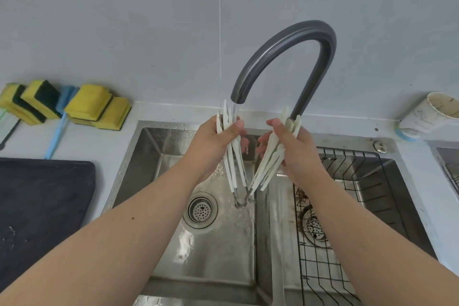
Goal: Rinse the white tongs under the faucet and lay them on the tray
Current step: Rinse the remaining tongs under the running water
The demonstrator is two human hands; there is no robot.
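Observation:
Several white tongs [232, 169] are spread in a V over the left sink basin [218, 243], joined at a metal hinge low near the water. My left hand [218, 139] grips the left arms of the tongs. My right hand [290, 144] grips the right arms of the tongs [269, 164]. The dark grey faucet [293, 57] arches above, and water runs from its spout onto the left arms by my left thumb. A black tray [42, 206] lies on the counter at the left.
Yellow sponges [96, 107] and a blue brush handle [58, 129] lie on the counter behind the tray. A black wire rack [347, 206] sits in the right basin. A used paper cup [429, 114] lies tipped at the right.

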